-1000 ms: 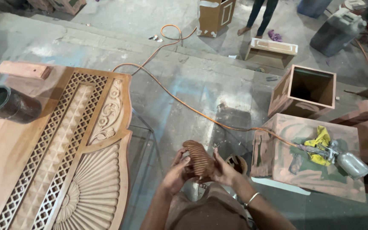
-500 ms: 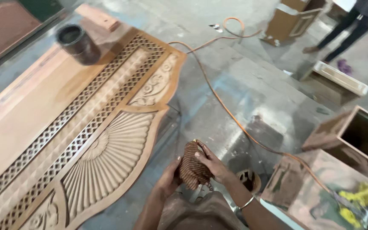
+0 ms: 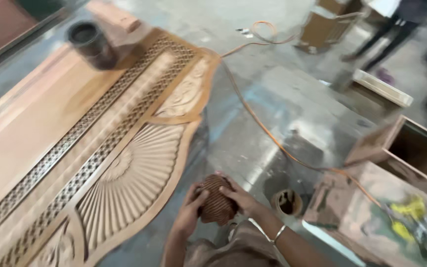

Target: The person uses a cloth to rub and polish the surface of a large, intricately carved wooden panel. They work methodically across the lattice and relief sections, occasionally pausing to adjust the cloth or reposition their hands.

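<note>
**Ribbed wooden piece held in both hands above the floor, beside the carved panel**

The left hand (image 3: 190, 213) and right hand (image 3: 238, 198) close on a small, rounded, ribbed wooden piece (image 3: 217, 200) from opposite sides. Left fingers curl against its near-left face; right fingers wrap over its top and far side. Both hands are pressed onto the piece, not spread, which in my judgement keeps the curved body from rolling while it is carried free of any surface.

Left of the grip and reaching away from it lies a large carved wooden panel (image 3: 124, 163), flat, its fan-shaped relief nearest the hands and lattice strips running beyond. At the panel's far end stands a dark can (image 3: 89, 43), well apart from the grip.

Just right of the grip and lower, a small round container (image 3: 286, 201) sits on the concrete floor (image 3: 273, 99). An orange cable (image 3: 253, 113) runs from beyond the grip toward a board on the right. Farther right stands an open wooden box (image 3: 411, 148). The frame is motion-blurred; finer detail cannot be told.
</note>
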